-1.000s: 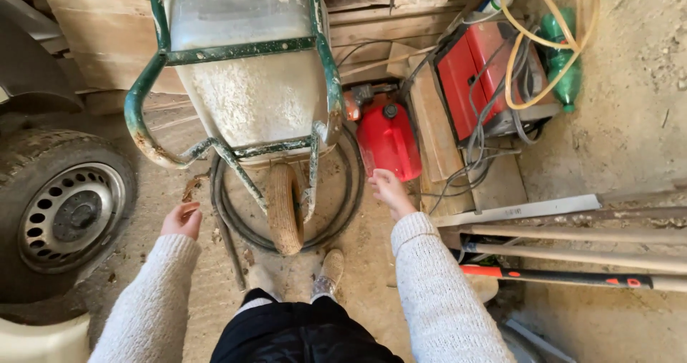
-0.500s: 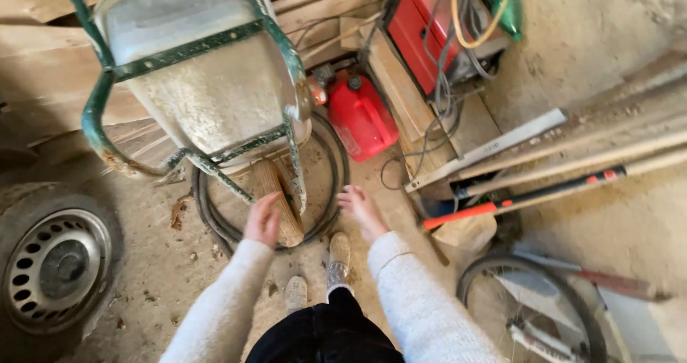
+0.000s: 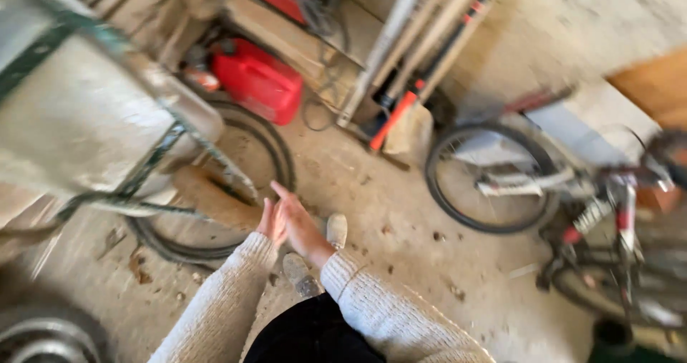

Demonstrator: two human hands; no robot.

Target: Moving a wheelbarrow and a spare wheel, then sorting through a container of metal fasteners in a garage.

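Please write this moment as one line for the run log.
left hand: empty, touching right | right hand: empty | near: wheelbarrow wheel | view: blurred

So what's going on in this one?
A person in a pale knit sweater stands in a cluttered shed, looking down. The left hand and right hand are pressed together in front of the body, holding nothing. Just beyond them is the wheel of an upended wheelbarrow, ringed by a dark hose. A red fuel can sits behind it, and a bicycle stands to the right. The picture is motion-blurred.
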